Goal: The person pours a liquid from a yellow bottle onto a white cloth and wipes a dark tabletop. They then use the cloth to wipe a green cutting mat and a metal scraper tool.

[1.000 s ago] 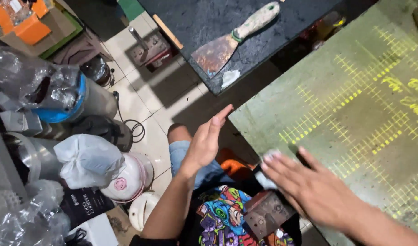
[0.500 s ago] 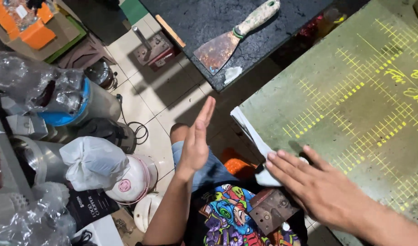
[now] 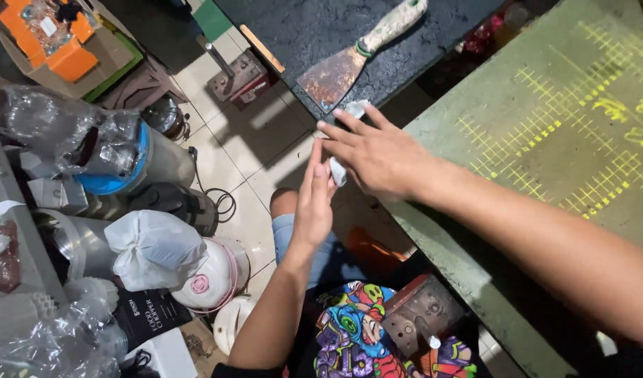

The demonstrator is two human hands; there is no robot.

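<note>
White rag (image 3: 339, 170): small crumpled piece, centre of frame, caught between the two hands; another bit of white (image 3: 356, 107) shows above the right fingertips near the dark table's corner, and I cannot tell whether it is the same piece.

Bottom centre: colourful printed shirt (image 3: 349, 336) and a rusty brown metal block (image 3: 423, 318) just beside it at the bench edge. Denim-covered knee (image 3: 321, 255) above that.

Left hand (image 3: 314, 199): centre frame, flat and edge-on, fingers straight and pointing up, palm pressed against the rag. Not curled around it.

Right hand (image 3: 377, 154): reaches in from lower right, palm down, fingers spread toward upper left, laid over the rag and touching the left hand's fingers. Whether the fingers pinch the rag underneath: cannot tell.

Right half of frame: green bench top (image 3: 545, 140) with yellow grid markings.

Left side: white tied bag (image 3: 153, 245) resting on a white round pot (image 3: 209, 276); grey cylinder with blue band (image 3: 139, 157) wrapped in clear plastic above it.

Top centre: dark table (image 3: 335, 28) carrying a rusty scraper (image 3: 335, 77), pale handle pointing upper right, blade near the table corner, just above the right fingertips.

Upper left corner: orange box (image 3: 48, 35).
</note>
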